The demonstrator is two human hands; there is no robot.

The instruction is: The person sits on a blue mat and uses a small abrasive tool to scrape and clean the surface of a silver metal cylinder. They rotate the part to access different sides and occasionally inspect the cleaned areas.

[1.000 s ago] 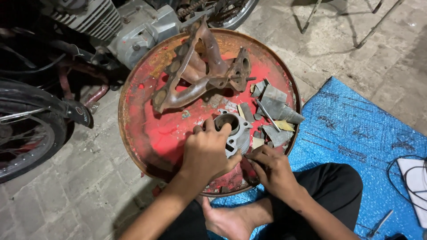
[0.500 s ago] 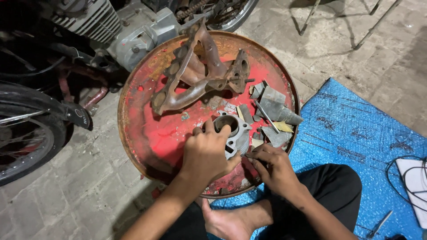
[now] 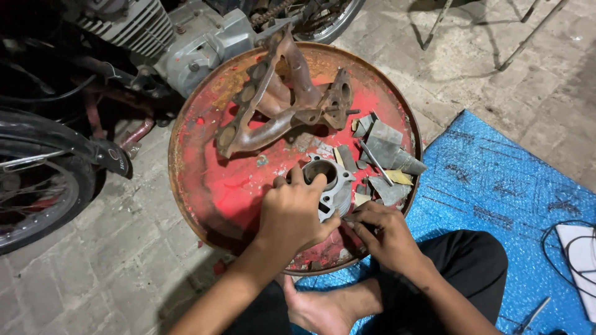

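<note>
The metal cylinder [image 3: 328, 186] remains gripped by the left hand [image 3: 292, 214]; the right hand [image 3: 385, 232] stays clenched beside it, contents indiscernible; no shift is noted.

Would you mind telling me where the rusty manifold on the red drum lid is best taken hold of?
Probably by the middle tubes of the rusty manifold, coming from above: they arch off the red drum lid, leaving room beneath, while its flanged ends look flat and broad.

Black trousers [image 3: 459, 267] are worn; both forearms [image 3: 230, 291] are left unsleeved, and one bare foot [image 3: 323, 310] is seen unshod.
</note>
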